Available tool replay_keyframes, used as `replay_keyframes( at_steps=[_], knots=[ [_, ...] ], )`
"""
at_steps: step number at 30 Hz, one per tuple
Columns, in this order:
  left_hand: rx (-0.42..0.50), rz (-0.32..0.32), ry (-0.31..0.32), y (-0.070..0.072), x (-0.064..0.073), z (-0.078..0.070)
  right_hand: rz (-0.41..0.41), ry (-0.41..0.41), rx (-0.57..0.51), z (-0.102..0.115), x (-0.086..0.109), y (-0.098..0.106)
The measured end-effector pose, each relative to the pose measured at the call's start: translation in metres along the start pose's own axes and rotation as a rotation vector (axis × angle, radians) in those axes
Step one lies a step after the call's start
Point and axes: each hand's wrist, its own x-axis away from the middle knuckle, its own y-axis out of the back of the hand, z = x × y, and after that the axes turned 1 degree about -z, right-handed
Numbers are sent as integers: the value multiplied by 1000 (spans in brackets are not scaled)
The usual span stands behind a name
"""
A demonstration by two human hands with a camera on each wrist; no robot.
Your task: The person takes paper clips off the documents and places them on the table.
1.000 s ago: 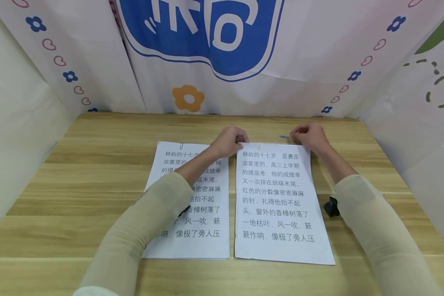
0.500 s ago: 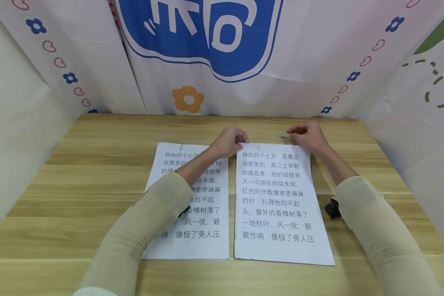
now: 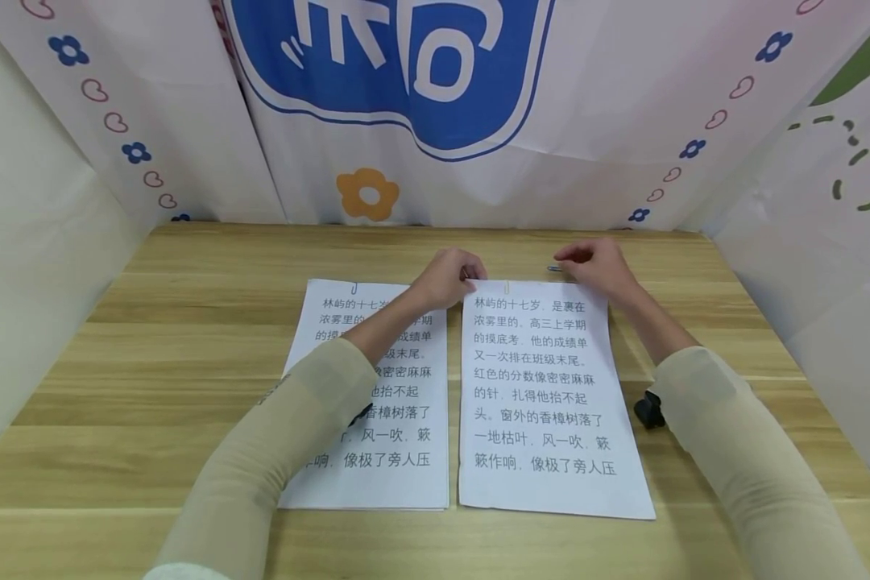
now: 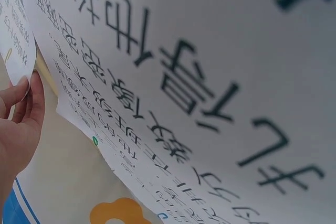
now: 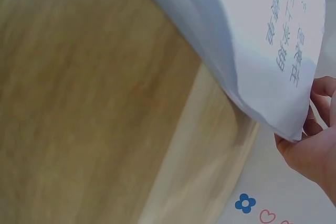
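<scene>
The left stack (image 3: 395, 483) looks done, clipped. Your left hand (image 3: 448, 276) pinches the right stack (image 3: 540, 395) at its far left corner; 1 yellow clip (image 3: 507, 287) is on. 1 blue clip (image 3: 553, 268), just beyond, likely remains; whether your right hand (image 3: 598, 264) pinches it, I cannot tell.

Paper stacks (image 3: 540, 403): white, black Chinese characters. One paperclip (image 3: 507, 287): yellow. Bench (image 3: 152, 370): brown, wood-grained. Sleeves (image 3: 261, 459): beige. Backdrop (image 3: 573, 185), 12 o'clock: white, blue emblem (image 3: 391, 97), orange flower (image 3: 368, 211).

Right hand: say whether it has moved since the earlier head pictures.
Yes, left: the right hand now partly hides the loose clip, earlier fully visible.
</scene>
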Motion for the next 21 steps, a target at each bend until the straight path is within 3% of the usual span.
replay_keyframes(
  at_steps=[9, 21],
  knots=[
    [-8, -13, 9, 0, 0, 2, 4, 110, 61, 11, 0, -7],
    [-23, -19, 2, 2, 1, 3, 34, 186, 46, 27, 1, -18]
  ],
)
